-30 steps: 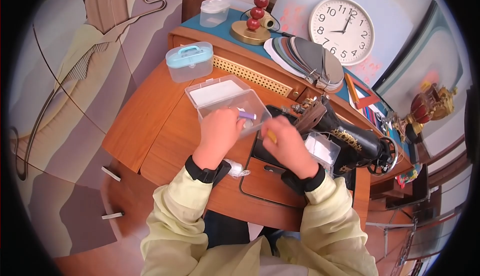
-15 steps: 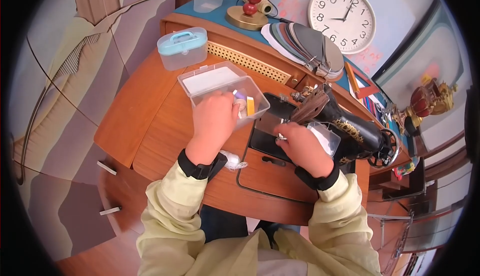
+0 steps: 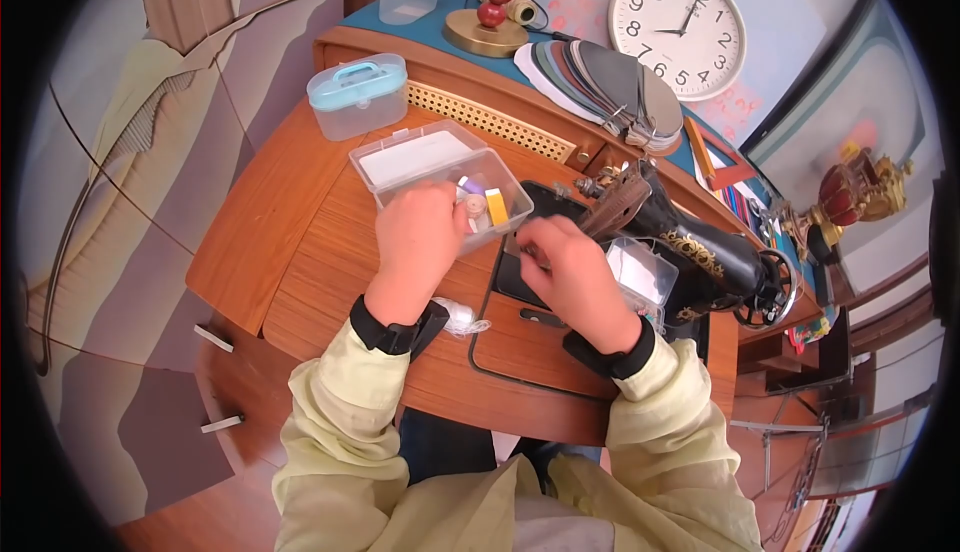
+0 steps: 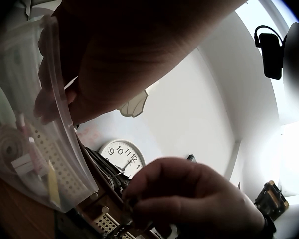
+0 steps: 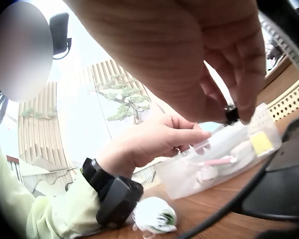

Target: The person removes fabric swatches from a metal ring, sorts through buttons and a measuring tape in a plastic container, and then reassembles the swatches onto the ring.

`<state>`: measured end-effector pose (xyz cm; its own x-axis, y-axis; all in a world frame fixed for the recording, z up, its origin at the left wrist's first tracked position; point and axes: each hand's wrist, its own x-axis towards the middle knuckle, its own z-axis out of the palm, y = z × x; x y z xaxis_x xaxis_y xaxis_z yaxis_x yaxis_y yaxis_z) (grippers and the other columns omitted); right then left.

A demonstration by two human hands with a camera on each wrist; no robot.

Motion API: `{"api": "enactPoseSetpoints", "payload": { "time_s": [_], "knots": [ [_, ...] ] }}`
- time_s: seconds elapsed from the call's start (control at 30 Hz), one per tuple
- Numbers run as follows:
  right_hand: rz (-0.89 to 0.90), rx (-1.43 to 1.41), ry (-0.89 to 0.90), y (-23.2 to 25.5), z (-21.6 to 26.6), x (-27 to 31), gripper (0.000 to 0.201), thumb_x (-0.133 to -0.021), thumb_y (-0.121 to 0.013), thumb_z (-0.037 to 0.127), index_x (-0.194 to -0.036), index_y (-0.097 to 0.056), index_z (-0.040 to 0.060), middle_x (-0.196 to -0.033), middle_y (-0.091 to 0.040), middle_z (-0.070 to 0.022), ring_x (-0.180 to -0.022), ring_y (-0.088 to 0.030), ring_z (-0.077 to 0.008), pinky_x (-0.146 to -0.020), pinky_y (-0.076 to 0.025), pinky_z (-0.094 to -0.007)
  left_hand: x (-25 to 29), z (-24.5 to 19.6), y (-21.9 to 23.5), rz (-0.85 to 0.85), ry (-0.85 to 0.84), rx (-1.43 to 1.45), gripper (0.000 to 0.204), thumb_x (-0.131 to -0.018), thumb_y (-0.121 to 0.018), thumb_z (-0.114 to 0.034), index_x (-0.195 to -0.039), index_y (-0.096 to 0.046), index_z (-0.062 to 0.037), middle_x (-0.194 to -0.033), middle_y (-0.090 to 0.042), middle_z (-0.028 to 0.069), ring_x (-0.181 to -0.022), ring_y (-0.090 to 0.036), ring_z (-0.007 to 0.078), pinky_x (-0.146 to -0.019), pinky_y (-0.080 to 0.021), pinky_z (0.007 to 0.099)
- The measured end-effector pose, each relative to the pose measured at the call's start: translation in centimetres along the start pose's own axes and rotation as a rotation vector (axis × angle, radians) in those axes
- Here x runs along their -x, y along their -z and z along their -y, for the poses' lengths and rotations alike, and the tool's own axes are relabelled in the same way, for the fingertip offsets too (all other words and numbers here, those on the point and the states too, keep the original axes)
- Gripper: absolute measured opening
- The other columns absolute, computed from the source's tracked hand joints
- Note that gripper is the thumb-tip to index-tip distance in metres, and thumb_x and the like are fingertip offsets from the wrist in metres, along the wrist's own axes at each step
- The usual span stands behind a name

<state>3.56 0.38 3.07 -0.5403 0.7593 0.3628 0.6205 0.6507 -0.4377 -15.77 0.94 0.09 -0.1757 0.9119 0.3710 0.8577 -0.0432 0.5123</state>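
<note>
On the wooden sewing table stands an open clear plastic box (image 3: pixel 518 220), its lid folded back. My left hand (image 3: pixel 418 234) grips the box's near wall, and through the plastic in the left wrist view its fingertips (image 4: pixel 46 107) show inside. The box holds a yellow piece (image 3: pixel 497 206), a purple piece (image 3: pixel 470 185) and a rolled tape measure (image 4: pixel 9 148). My right hand (image 3: pixel 575 277), just right of the box, pinches a small dark, shiny piece (image 5: pixel 231 114) between thumb and fingers; its kind cannot be made out.
A black sewing machine (image 3: pixel 690 257) stands at the right, a second clear box (image 3: pixel 640 270) beside it. White thread (image 3: pixel 458 318) lies by my left wrist. A blue-lidded box (image 3: pixel 358 102) sits at the back left. Behind are a lamp base (image 3: pixel 490 34), fabric swatches (image 3: pixel 620 92) and a clock (image 3: pixel 678 30).
The yellow piece, earlier in my right hand, now lies in the box. My right hand moved right, where a small shiny piece showed in it, then back left toward the box.
</note>
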Motion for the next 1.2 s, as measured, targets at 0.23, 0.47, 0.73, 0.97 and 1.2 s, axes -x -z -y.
{"api": "enactPoseSetpoints", "payload": {
  "time_s": [0.23, 0.47, 0.73, 0.97, 1.2],
  "knots": [
    [-0.106, -0.041, 0.062, -2.2, 2.7, -1.2, 0.031, -0.078, -0.071, 0.014, -0.103, -0.056, 0.0048, -0.097, -0.058, -0.0123, -0.09, -0.06, -0.0342, -0.073, -0.051, -0.0422, -0.8, 0.8, 0.0, -0.275, -0.012, -0.102, 0.014, -0.087, -0.06, -0.016, -0.08, -0.062, -0.0046, -0.081, -0.06, 0.0131, -0.08, -0.061, 0.0335, -0.067, -0.05, 0.0444],
    [0.312, 0.046, 0.04, -4.1, 3.6, 2.8, 0.034, -0.075, -0.075, 0.019, -0.102, -0.058, 0.0074, -0.097, -0.059, -0.0108, -0.09, -0.062, -0.0318, -0.071, -0.052, -0.0413, -0.8, 1.0, 0.1, -0.307, -0.046, -0.151, 0.011, -0.086, -0.061, -0.015, -0.082, -0.062, -0.0048, -0.082, -0.06, 0.0122, -0.081, -0.06, 0.0326, -0.07, -0.049, 0.0433],
    [0.028, 0.069, -0.021, 0.3, 2.2, -1.1, 0.034, -0.076, -0.071, 0.011, -0.108, -0.059, 0.0092, -0.087, -0.064, -0.014, -0.084, -0.064, -0.034, -0.07, -0.052, -0.0425, -0.7, 0.8, 0.3, -0.325, -0.002, -0.196, 0.014, -0.087, -0.061, -0.018, -0.092, -0.064, -0.0054, -0.101, -0.06, 0.0119, -0.097, -0.056, 0.0322, -0.082, -0.045, 0.0443],
    [-0.109, 0.072, 0.029, -1.5, 1.2, -2.2, 0.046, -0.077, -0.07, 0.01, -0.12, -0.056, 0.0107, -0.104, -0.062, -0.0141, -0.087, -0.063, -0.0346, -0.073, -0.052, -0.0421, -1.2, 3.1, -0.2, -0.313, 0.063, -0.226, 0.037, -0.091, -0.058, -0.028, -0.12, -0.055, -0.0046, -0.118, -0.056, 0.0169, -0.107, -0.054, 0.0385, -0.087, -0.045, 0.0478],
    [-0.049, -0.142, 0.083, -4.0, 0.4, -0.2, 0.025, -0.08, -0.067, 0.007, -0.104, -0.06, 0.0069, -0.101, -0.058, -0.0133, -0.094, -0.059, -0.0355, -0.081, -0.049, -0.0416, -2.4, 5.2, 0.9, -0.048, 0.234, 0.12, 0.05, -0.096, -0.05, -0.03, -0.136, -0.04, -0.0008, -0.114, -0.059, 0.0319, -0.105, -0.058, 0.0443, -0.088, -0.047, 0.0489]
  ]
}}
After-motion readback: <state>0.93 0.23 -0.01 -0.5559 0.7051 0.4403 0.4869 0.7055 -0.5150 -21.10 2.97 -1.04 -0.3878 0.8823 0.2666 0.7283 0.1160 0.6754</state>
